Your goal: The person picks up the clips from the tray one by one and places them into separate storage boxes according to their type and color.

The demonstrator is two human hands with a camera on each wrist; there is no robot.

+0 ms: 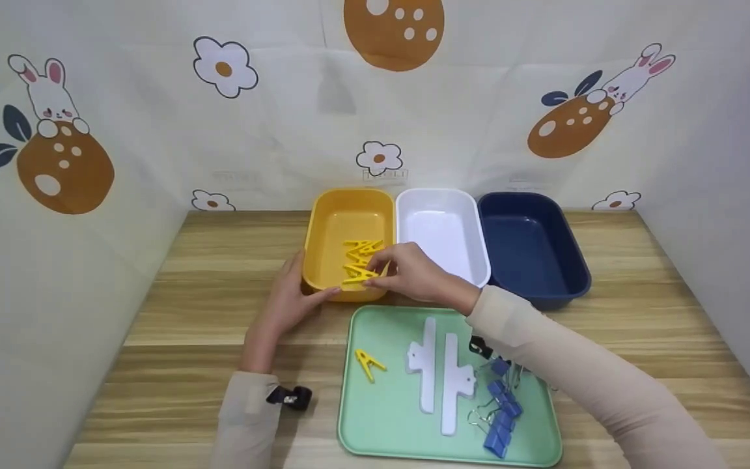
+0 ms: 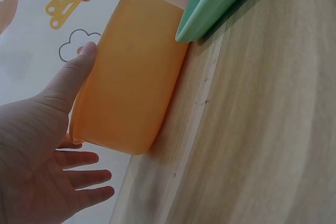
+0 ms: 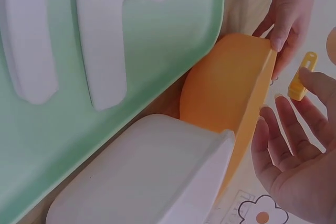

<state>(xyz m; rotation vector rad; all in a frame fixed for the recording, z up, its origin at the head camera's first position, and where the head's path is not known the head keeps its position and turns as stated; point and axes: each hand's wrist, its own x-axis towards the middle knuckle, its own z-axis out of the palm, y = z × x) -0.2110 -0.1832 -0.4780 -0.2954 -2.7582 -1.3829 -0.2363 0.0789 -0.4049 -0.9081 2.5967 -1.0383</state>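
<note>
My right hand (image 1: 407,272) pinches a yellow clothespin (image 3: 303,80) between thumb and fingertips above the front of the yellow bin (image 1: 323,241). Several more yellow clothespins (image 1: 363,245) lie inside that bin. My left hand (image 1: 290,296) rests at the bin's front left corner; its thumb lies along the rim, and the other fingers extend straight by the left side, as the left wrist view shows. On the green tray (image 1: 388,443) lie one yellow clothespin (image 1: 368,365), two white long-bar clips (image 1: 428,365) and several blue binder clips (image 1: 500,423), partly hidden by the right sleeve.
A white bin (image 1: 443,228) and a dark blue bin (image 1: 534,254) stand in a row to the right of the yellow one. The tray sits in front of them on the wooden table (image 1: 193,312). Behind hangs a patterned curtain (image 1: 284,130).
</note>
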